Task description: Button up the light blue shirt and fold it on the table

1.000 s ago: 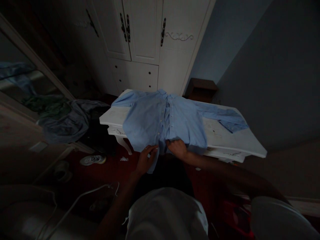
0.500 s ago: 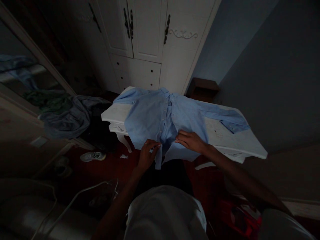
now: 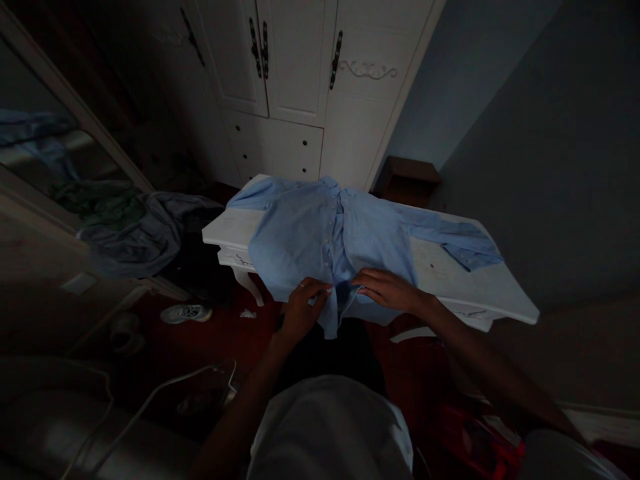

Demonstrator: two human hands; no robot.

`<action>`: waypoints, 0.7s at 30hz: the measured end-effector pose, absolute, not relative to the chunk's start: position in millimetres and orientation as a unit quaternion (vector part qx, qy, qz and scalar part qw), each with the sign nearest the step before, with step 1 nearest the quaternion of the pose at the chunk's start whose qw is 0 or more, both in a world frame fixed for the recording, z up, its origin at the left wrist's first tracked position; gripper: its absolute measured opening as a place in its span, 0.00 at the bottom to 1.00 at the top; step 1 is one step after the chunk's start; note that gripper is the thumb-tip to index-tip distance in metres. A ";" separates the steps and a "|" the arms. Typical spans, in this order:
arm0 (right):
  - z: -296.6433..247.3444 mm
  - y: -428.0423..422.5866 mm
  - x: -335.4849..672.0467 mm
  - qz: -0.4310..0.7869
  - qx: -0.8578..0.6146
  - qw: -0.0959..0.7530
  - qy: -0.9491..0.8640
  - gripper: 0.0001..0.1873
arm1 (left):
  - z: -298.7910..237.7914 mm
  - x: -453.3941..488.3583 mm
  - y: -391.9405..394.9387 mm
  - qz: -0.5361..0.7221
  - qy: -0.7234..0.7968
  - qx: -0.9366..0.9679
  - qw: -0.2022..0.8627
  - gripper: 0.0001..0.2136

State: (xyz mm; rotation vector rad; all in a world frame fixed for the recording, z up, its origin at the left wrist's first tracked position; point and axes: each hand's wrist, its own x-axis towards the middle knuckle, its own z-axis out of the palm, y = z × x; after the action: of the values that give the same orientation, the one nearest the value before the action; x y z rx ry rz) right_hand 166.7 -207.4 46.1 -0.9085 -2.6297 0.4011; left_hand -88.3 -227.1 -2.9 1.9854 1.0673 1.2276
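A light blue button-up shirt (image 3: 320, 233) lies front-up on a white table (image 3: 480, 287), sleeves spread to both sides and its hem hanging over the near edge. My left hand (image 3: 303, 308) pinches the left front edge of the shirt near the hem. My right hand (image 3: 387, 288) pinches the right front edge just beside it, fingers closed on the cloth. The two hands are close together at the shirt's button line.
A white wardrobe (image 3: 300, 73) with drawers stands behind the table. A heap of grey-blue clothes (image 3: 135, 233) lies at the left. A sneaker (image 3: 186, 312) sits on the dark red floor. A white cable (image 3: 150, 400) runs across the lower left. Something red (image 3: 475, 443) lies at lower right.
My right hand rose from the hem onto the shirt front, then came back toward my left hand. Both hands now pinch the front edges together near the hem.
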 end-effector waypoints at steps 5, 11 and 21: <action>40.0 -213.2 167.0 0.066 -0.330 0.143 -0.931 0.13 | -1.7 -80.3 -224.3 0.442 0.411 0.739 0.299 0.07; 32.3 -220.5 161.4 0.073 -0.335 0.205 -0.917 0.13 | -1.5 -71.7 -222.0 0.449 0.397 0.735 0.319 0.07; 15.7 -216.9 132.6 0.155 -0.359 0.296 -0.872 0.10 | -2.8 -69.9 -219.9 0.454 0.387 0.727 0.340 0.08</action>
State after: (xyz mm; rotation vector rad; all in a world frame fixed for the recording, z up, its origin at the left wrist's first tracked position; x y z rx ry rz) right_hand 132.6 -216.9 15.7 -0.9547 -2.3180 0.4117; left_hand -69.9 -219.9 -2.8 1.8924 1.0066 1.1803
